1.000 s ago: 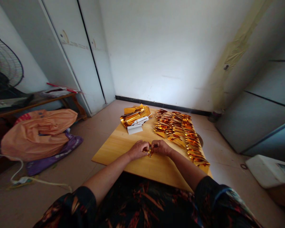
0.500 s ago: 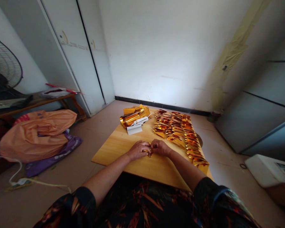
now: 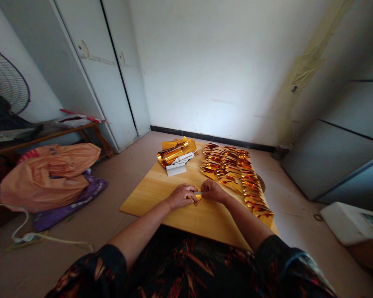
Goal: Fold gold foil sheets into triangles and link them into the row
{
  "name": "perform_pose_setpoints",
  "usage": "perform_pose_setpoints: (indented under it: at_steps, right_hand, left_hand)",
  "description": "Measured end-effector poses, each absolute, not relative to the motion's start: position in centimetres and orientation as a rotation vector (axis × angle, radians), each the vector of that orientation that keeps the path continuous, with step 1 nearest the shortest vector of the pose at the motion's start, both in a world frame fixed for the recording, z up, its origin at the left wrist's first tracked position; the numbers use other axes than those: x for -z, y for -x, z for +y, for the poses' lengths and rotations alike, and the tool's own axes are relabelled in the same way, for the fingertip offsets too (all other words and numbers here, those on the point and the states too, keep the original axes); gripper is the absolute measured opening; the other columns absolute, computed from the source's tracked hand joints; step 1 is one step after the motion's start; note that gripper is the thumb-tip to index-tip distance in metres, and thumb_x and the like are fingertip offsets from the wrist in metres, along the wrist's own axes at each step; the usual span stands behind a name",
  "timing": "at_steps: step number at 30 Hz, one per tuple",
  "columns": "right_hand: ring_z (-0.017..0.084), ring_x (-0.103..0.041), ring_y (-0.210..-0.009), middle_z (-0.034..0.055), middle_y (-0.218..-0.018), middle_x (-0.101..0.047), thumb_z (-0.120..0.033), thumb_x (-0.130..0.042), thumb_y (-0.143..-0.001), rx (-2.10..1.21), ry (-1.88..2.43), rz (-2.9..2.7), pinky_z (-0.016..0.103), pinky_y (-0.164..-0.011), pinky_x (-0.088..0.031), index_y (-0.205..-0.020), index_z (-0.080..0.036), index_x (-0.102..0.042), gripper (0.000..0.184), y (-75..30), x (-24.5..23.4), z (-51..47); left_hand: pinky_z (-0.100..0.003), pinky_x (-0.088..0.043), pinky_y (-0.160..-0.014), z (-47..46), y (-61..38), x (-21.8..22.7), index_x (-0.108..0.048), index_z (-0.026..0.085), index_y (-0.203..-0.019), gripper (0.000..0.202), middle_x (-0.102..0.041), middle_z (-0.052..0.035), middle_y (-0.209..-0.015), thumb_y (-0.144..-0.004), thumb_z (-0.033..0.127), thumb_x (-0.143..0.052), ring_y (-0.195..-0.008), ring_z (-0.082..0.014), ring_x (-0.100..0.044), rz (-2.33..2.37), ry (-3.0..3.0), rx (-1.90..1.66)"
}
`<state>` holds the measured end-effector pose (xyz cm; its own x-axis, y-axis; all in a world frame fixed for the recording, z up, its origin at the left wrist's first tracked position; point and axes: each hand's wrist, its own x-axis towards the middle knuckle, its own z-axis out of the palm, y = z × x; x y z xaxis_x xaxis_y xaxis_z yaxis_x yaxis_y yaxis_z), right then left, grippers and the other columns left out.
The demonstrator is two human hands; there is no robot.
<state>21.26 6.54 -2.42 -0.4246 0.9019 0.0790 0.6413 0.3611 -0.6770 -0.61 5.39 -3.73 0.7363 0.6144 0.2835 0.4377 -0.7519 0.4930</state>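
Note:
Above the front part of the wooden board (image 3: pixel 152 194), my left hand (image 3: pixel 182 196) is closed round a small piece of gold foil paper (image 3: pixel 199 199), partly hidden by the fingers. My right hand (image 3: pixel 213 191) pinches the right end of a thin pale strip (image 3: pixel 198 193), which spans the gap between both hands over the foil. Rows of folded gold foil pieces (image 3: pixel 226 165) lie beyond and to the right of my right hand. Farther back on the board are loose gold foil sheets (image 3: pixel 177 153) and white paper pieces (image 3: pixel 176 169).
A grey cabinet (image 3: pixel 112 70) and white wall (image 3: pixel 205 74) stand behind. On the left are a fan (image 3: pixel 8 82), a low wooden bench (image 3: pixel 95 132), an orange bag (image 3: pixel 49 174) and a white cable (image 3: pixel 65 241) on the floor. A white box (image 3: pixel 351 223) sits at right.
My right hand has shifted slightly right and away from my left hand. The pale strip and more of the gold foil now show between them. My left hand has barely moved.

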Motion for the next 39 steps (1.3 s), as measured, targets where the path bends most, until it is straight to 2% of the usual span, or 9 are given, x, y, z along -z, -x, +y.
perform_pose_setpoints:
  at_steps: [5,11,17,20,26,34,39]
  right_hand:
    - [0.010,-0.048,-0.063,-0.0023,-0.071,-0.057,-0.003,-0.059,-0.057,-0.846,1.516,-2.049,0.019,-0.057,-0.038,-0.070,-0.016,-0.061,0.019,-21.4,1.9,6.4]
    - [0.011,-0.048,-0.066,-0.0010,-0.074,-0.058,-0.015,-0.067,-0.059,-0.710,1.563,-2.035,0.021,-0.058,-0.037,-0.072,-0.017,-0.060,0.015,-20.6,2.1,5.9]
    - [0.012,-0.050,-0.068,0.0012,-0.075,-0.060,-0.005,-0.061,-0.058,-0.591,1.617,-2.048,0.022,-0.063,-0.039,-0.071,-0.017,-0.060,0.017,-21.0,1.4,6.0]
    - [0.012,-0.053,-0.069,0.0014,-0.075,-0.061,-0.002,-0.055,-0.060,-0.600,1.562,-1.971,0.022,-0.064,-0.040,-0.072,-0.016,-0.061,0.020,-21.5,0.7,5.2]
    - [0.012,-0.056,-0.066,-0.0012,-0.071,-0.064,-0.011,-0.053,-0.070,-0.744,1.324,-2.000,0.021,-0.062,-0.042,-0.073,-0.018,-0.064,0.013,-20.2,1.1,1.3]
    - [0.015,-0.059,-0.078,0.0028,-0.081,-0.067,-0.008,-0.054,-0.073,-0.377,1.413,-2.201,0.023,-0.071,-0.042,-0.084,-0.019,-0.066,0.020,-20.1,2.0,-0.7]
    - [0.017,-0.056,-0.079,0.0018,-0.077,-0.067,-0.015,-0.058,-0.078,-0.203,1.344,-2.396,0.025,-0.072,-0.038,-0.081,-0.020,-0.067,0.011,-21.1,1.7,-0.5]
  left_hand:
    - [-0.030,-0.039,-0.094,5.5,0.7,4.0,-0.075,0.026,-0.083,0.016,-0.064,-0.0020,-0.113,-0.084,0.029,-0.059,-0.101,-0.0181,-0.059,0.810,-2.553,-0.627]
    - [-0.030,-0.040,-0.093,5.4,0.6,4.0,-0.075,0.026,-0.083,0.013,-0.065,-0.0018,-0.112,-0.082,0.027,-0.061,-0.100,-0.0177,-0.059,0.829,-2.559,-0.635]
    - [-0.030,-0.039,-0.093,5.2,0.5,3.8,-0.075,0.027,-0.086,0.014,-0.064,-0.0021,-0.114,-0.082,0.027,-0.062,-0.104,-0.0188,-0.059,0.844,-2.571,-0.632]
    - [-0.030,-0.039,-0.091,4.9,0.2,3.9,-0.075,0.028,-0.087,0.014,-0.065,-0.0020,-0.113,-0.083,0.029,-0.061,-0.102,-0.0184,-0.059,0.875,-2.574,-0.668]
    - [-0.031,-0.042,-0.088,3.3,-0.9,3.3,-0.073,0.031,-0.097,0.019,-0.065,-0.0019,-0.107,-0.085,0.032,-0.058,-0.099,-0.0188,-0.058,1.030,-2.595,-0.656]
    - [-0.038,-0.040,-0.090,1.9,-0.7,1.6,-0.063,0.040,-0.112,0.036,-0.058,0.0010,-0.121,-0.082,0.021,-0.058,-0.107,-0.0220,-0.051,1.102,-2.754,-0.401]
    - [-0.039,-0.037,-0.088,1.4,-0.9,1.5,-0.061,0.040,-0.111,0.028,-0.060,0.0013,-0.118,-0.089,0.025,-0.052,-0.103,-0.0209,-0.053,1.120,-2.857,-0.412]
